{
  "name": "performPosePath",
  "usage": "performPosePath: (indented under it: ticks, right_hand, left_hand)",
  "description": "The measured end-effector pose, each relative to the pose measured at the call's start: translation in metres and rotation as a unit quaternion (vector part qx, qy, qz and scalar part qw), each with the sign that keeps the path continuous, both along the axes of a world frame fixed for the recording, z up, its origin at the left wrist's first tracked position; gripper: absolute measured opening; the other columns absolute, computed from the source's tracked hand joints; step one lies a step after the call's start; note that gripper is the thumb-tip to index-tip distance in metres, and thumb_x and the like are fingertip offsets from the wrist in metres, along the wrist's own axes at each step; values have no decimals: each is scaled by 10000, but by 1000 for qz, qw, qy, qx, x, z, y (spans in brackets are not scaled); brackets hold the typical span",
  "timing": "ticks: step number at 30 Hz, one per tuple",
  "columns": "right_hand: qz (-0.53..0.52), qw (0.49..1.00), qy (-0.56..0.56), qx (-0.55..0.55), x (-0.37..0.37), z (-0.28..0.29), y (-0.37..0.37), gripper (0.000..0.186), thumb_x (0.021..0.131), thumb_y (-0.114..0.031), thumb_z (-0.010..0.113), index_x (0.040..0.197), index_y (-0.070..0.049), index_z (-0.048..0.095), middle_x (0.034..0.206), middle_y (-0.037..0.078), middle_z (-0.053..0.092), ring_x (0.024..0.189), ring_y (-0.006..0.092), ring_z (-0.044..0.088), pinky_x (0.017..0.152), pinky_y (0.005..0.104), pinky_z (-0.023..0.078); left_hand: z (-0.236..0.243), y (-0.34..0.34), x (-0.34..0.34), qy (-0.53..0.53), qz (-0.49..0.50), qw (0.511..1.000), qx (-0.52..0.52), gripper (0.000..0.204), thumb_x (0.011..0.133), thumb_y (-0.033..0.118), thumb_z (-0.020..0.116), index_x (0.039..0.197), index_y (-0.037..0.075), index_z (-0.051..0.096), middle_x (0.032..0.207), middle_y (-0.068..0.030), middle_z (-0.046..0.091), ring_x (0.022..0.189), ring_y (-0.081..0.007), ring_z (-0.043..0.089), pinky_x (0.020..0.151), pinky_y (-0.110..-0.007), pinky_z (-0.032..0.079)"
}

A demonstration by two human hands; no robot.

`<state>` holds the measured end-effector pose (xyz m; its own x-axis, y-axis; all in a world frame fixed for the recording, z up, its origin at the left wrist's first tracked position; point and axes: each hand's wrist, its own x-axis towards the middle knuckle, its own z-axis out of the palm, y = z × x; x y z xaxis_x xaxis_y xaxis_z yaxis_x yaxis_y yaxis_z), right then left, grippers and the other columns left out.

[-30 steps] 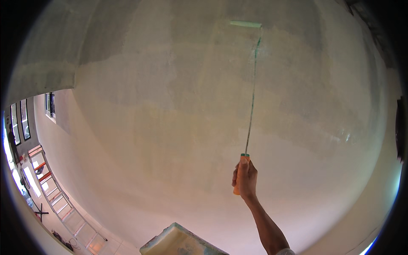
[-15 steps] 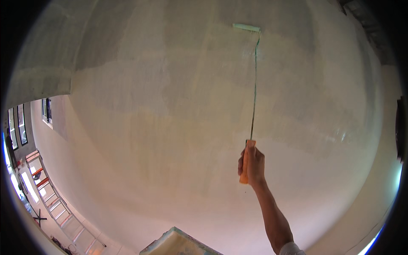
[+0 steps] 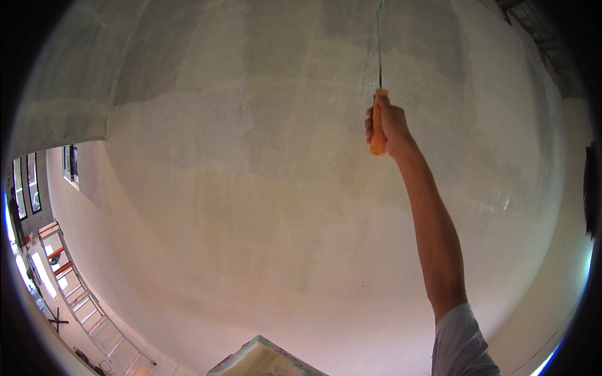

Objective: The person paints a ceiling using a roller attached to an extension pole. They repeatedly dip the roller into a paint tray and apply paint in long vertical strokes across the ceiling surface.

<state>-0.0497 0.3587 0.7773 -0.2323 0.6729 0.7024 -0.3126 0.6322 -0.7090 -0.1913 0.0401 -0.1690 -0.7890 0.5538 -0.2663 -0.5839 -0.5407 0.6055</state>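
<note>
My right hand [image 3: 390,125] is wrapped round the orange handle of a paint roller [image 3: 378,135], with the arm stretched up in front of the wall [image 3: 282,207]. A thin metal rod runs upward from the handle and leaves the picture at the top edge, so the roller head is out of sight. Patches of grey, beige and paler colour cover the wall. At the lower edge shows the corner of a paint tray [image 3: 258,341], pale inside with a greenish, stained rim. My left hand is out of the picture.
A ladder [image 3: 81,297] stands at the lower left, with a small window [image 3: 70,166] in the wall above it. A dark object [image 3: 589,191] sits at the far right edge. Cables and other items lie on the floor at the lower left.
My right hand has moved well up the wall with the paint roller, and more of my forearm and sleeve shows. The roller head has passed out of view at the top.
</note>
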Motion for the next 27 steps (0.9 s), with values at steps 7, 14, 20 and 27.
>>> performPosePath:
  ticks: [7, 14, 20, 27]
  right_hand:
    - [-9, 1000, -22, 20, 18, 57, 15, 475, 988, -495, 464, 814, -56, 513, 589, 91, 553, 453, 194, 553, 425, 365, 466]
    - [-25, 999, -26, 23, 20, -51, 10, 562, 968, -580, 472, 773, -54, 510, 531, 74, 537, 381, 174, 536, 335, 313, 436]
    - [-55, 997, -63, -4, 36, -149, -10, 588, 982, -613, 410, 768, -73, 500, 508, 38, 518, 373, 125, 527, 325, 268, 422]
    - [-48, 995, -76, -39, 48, -225, -26, 588, 971, -643, 407, 780, -90, 470, 505, 21, 491, 379, 106, 491, 358, 251, 413]
  left_hand:
    - [58, 9, 9, -46, -63, 997, 22, 642, 912, 414, 516, 1385, -8, 415, 1294, -186, 548, 1179, -338, 535, 1011, -473, 439]
    - [83, 3, 11, -106, -51, 993, 1, 669, 887, 419, 545, 1389, -1, 410, 1304, -188, 540, 1182, -339, 529, 1017, -479, 428]
    - [65, 10, 11, -74, -78, 994, 28, 696, 878, 423, 560, 1407, 5, 387, 1322, -187, 526, 1197, -348, 512, 1024, -476, 419]
    - [126, 3, 22, -128, -38, 991, -11, 678, 889, 423, 546, 1395, -5, 404, 1305, -185, 542, 1192, -347, 525, 1013, -476, 433]
